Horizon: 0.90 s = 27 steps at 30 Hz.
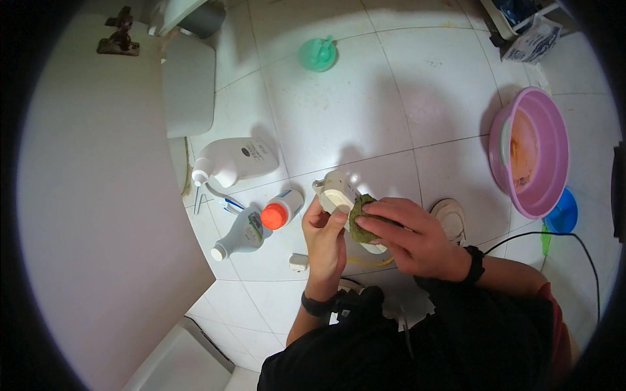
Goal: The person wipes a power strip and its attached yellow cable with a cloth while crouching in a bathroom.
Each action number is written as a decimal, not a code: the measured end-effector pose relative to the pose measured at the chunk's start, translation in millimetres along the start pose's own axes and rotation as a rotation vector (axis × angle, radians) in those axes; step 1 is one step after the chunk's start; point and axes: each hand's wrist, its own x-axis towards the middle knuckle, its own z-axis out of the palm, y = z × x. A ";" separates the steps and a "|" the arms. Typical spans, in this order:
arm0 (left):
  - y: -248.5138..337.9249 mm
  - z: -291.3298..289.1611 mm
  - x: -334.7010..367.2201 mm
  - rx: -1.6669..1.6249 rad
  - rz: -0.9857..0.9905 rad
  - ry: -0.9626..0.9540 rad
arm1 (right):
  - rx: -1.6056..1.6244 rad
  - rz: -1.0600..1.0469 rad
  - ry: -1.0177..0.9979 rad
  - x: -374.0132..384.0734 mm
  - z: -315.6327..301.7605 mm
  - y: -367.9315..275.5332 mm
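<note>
My left hand (324,241) grips an off-white, long plastic piece (339,190) that looks like a power strip, its thumb across the near face. My right hand (414,236) has its fingers closed on a crumpled olive-green cloth (362,221), pressed against the piece beside my left thumb. The cloth and fingers hide the piece's middle. Below the hands runs a yellowish cord (372,262). On the tiles left of my left wrist lies a small white block (298,262), perhaps a plug.
To the left lie a large white bottle (244,159), an orange-capped container (280,212), a translucent bottle (242,234) and a brush (229,203). A green lid-like piece (318,54) sits ahead. At right stand a pink basin (554,153) and a blue bowl (563,212); a black cable (574,236) runs nearby.
</note>
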 end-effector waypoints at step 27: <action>-15.0 33.6 -18.7 0.172 0.053 -0.012 | 0.275 0.466 0.114 37.4 -5.4 4.2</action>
